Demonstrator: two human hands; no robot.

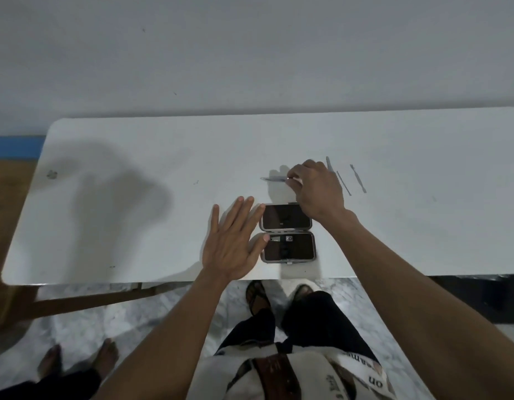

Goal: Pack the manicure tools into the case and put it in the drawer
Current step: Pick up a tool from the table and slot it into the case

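A dark manicure case (287,232) lies open flat on the white table (134,174), both halves facing up, with a small metal tool strapped in the near half. My left hand (234,243) hovers open with fingers spread just left of the case, the thumb at its edge. Beyond the case, my right hand (316,189) pinches one end of a thin metal tool (274,179) that points left, just above the tabletop. Three more slim metal tools (358,179) lie on the table to the right of that hand; one is partly hidden behind it.
The table's near edge runs just below the case. Under it are my legs and sandalled feet (257,295). Another person's bare feet (77,362) stand on the marble floor at lower left. A wooden frame (85,301) sits beneath the table's left side.
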